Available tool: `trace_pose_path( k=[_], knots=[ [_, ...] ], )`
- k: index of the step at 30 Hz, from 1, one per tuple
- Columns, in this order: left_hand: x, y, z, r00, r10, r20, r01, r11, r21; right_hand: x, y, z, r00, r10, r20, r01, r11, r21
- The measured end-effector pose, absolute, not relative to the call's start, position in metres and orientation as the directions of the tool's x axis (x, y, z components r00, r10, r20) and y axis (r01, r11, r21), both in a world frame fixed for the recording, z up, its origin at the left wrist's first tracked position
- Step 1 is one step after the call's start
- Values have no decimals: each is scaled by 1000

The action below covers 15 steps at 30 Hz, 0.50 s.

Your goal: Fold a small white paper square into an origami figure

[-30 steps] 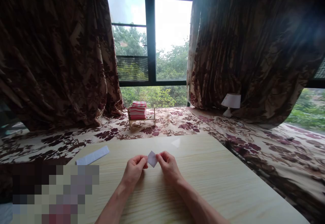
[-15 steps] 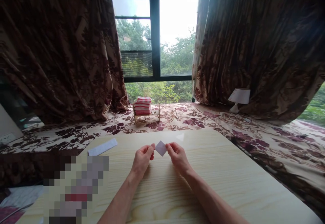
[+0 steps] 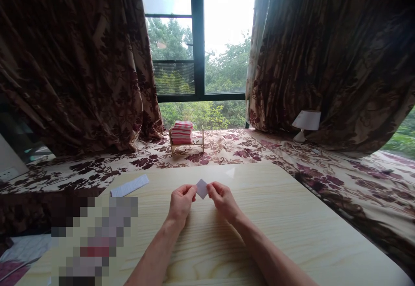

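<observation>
A small pale lilac square of paper (image 3: 202, 189) is held up over the table, turned so that it looks like a diamond. My left hand (image 3: 182, 199) pinches its left corner between thumb and fingers. At the opposite corner my right hand (image 3: 223, 198) grips it the same way. Both hands are above the light wood-grain table (image 3: 201, 251), wrists toward me. Whether the paper is folded in layers I cannot tell.
A white printed strip (image 3: 129, 185) lies at the table's far left, beside a blurred-out patch (image 3: 103, 238). Beyond the table, a flowered cloth carries a small rack (image 3: 191, 144) with folded striped cloths (image 3: 182, 132) and a white lamp (image 3: 306, 121).
Both hands and the paper have shifted slightly left in the picture, the right hand a little more. The view has tilted down slightly. Both corners stay pinched.
</observation>
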<state>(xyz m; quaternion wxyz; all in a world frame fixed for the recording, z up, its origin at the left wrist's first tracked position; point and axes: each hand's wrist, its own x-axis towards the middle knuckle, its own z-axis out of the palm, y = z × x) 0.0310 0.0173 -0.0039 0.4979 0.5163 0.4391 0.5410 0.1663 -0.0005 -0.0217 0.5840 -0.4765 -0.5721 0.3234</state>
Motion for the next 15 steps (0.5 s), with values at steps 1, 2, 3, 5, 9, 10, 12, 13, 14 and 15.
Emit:
trace_pose_path(
  k=[1, 2, 3, 5, 9, 10, 12, 13, 14, 15],
  knots=[
    [31, 19, -3, 15, 994, 110, -89, -108, 990, 168, 1, -23, 133, 926, 353, 165, 331, -929],
    [31, 20, -1, 3, 995, 101, -93, -101, 991, 170, 2, -23, 134, 929, 345, 161, 323, -933],
    [31, 22, 0, -5, 995, 98, -97, -98, 991, 173, 3, -24, 141, 931, 336, 157, 314, -936],
    [31, 23, 2, -18, 995, 101, -104, -102, 989, 178, 4, -23, 164, 934, 319, 144, 297, -944],
    [28, 19, -3, -23, 996, 88, -108, -90, 990, 178, 0, -18, 129, 947, 292, 120, 278, -953],
    [27, 18, -5, -18, 997, 80, -110, -81, 991, 176, -2, -18, 109, 950, 292, 117, 280, -953],
    [24, 15, -10, 1, 998, 64, -119, -64, 991, 171, -4, -18, 81, 952, 296, 113, 286, -951],
    [23, 14, -12, 16, 998, 60, -124, -57, 991, 169, -4, -18, 76, 952, 298, 112, 289, -951],
    [22, 13, -13, 33, 998, 57, -128, -53, 990, 168, -5, -18, 76, 951, 299, 112, 290, -950],
    [22, 13, -13, 49, 997, 58, -129, -51, 990, 167, -5, -19, 78, 951, 299, 111, 290, -951]
  ],
)
